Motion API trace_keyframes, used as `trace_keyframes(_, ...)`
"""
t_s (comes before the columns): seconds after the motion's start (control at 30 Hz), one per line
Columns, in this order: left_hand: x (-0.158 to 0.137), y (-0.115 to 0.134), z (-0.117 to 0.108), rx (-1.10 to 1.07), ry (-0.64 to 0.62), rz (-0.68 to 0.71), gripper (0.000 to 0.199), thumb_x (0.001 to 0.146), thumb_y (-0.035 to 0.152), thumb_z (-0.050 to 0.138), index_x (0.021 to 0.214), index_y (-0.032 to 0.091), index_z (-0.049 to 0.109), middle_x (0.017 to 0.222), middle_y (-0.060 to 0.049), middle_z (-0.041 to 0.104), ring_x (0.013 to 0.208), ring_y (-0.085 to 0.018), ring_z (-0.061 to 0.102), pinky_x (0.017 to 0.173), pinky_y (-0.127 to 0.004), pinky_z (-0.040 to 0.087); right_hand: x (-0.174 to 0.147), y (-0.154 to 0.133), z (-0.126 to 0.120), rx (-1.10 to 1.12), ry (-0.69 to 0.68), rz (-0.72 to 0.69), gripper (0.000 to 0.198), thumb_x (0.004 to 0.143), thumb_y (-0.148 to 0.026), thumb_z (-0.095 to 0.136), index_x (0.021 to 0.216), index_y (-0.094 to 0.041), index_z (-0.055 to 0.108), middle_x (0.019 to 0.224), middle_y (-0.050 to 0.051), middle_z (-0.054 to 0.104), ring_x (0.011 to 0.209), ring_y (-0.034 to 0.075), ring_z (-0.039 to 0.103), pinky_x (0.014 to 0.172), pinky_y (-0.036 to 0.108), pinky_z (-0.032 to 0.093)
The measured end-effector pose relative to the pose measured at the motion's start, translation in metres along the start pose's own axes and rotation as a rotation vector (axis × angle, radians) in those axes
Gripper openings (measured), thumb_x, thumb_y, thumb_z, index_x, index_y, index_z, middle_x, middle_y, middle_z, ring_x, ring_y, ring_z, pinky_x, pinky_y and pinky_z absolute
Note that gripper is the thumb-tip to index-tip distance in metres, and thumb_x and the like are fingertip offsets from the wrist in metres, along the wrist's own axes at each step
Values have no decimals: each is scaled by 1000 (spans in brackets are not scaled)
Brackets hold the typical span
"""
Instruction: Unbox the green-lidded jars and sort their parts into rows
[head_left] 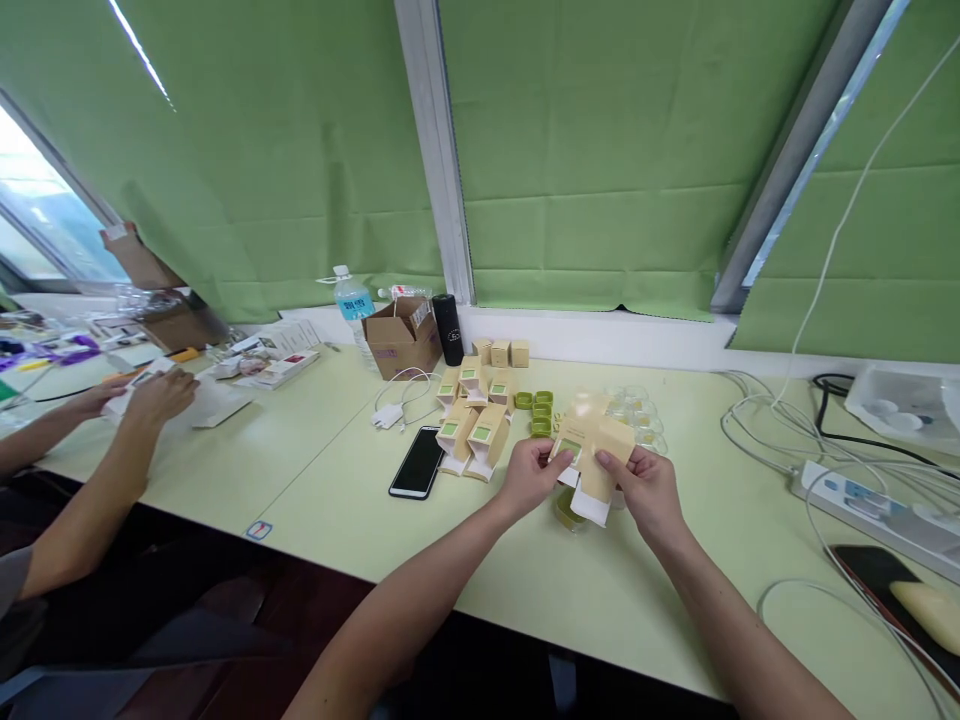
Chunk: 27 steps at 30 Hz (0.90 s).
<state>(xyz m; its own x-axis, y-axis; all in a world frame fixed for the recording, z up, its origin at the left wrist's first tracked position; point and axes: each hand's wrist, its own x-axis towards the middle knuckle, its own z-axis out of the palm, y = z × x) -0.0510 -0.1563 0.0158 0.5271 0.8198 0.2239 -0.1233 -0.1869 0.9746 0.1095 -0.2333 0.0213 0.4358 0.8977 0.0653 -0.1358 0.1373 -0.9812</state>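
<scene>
pale table [322, 480] below, left grip [531, 478] and right grip [654, 490] pinching tan carton [589, 452] between them

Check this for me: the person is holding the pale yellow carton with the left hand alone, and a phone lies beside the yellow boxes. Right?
Not quite: the head view shows the left hand and the right hand both holding the pale yellow carton. A phone does lie beside the yellow boxes.
</scene>
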Motion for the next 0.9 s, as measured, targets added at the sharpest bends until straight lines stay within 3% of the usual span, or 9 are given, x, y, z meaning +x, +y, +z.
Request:
trace_keyframes(0.13,1,10,-3,35,-32,15,51,77,62,74,84,12,69,75,-5,66,64,-15,58,55,-25,46,0,1,0,-31,-49,-20,51,63,-59,89,94,-18,78,91,12,82,76,30,78,67,41,65)
trace_keyframes(0.27,-3,26,-18,195,27,46,41,80,54,72,77,13,68,73,-5,66,67,-16,60,59,-25,45,-3,0,2,-24,-177,1,53,67,-64,85,94,-19,78,89,11,81,75,29,78,68,41,66)
trace_keyframes(0.47,-41,43,-88,291,125,-133,38,76,51,74,80,13,69,77,-7,72,70,-19,66,59,-25,46,-4,-7,-2,-75,-96,-148,49,83,-66,71,101,-20,75,88,11,81,77,26,78,68,36,64)
trace_keyframes(0.63,-85,35,-138,461,265,-336,46,74,51,72,102,17,63,57,2,63,49,-16,56,47,-24,39,-3,-3,-2,-130,-48,-213,44,87,-63,68,99,-21,73,81,9,79,70,23,76,60,33,61)
trace_keyframes(0.73,-103,25,-147,607,300,-381,41,81,49,64,107,18,58,57,3,63,52,-20,60,52,-27,42,-4,4,-1,-214,-44,-271,40,89,-59,66,101,-21,72,81,8,79,70,22,76,61,32,60)
trace_keyframes(0.9,-112,19,-140,954,311,-359,39,91,38,53,125,19,52,64,2,65,69,-25,68,67,-32,45,-2,9,-6,-438,-23,-363,35,92,-54,61,104,-22,71,83,7,79,72,23,77,64,34,60)
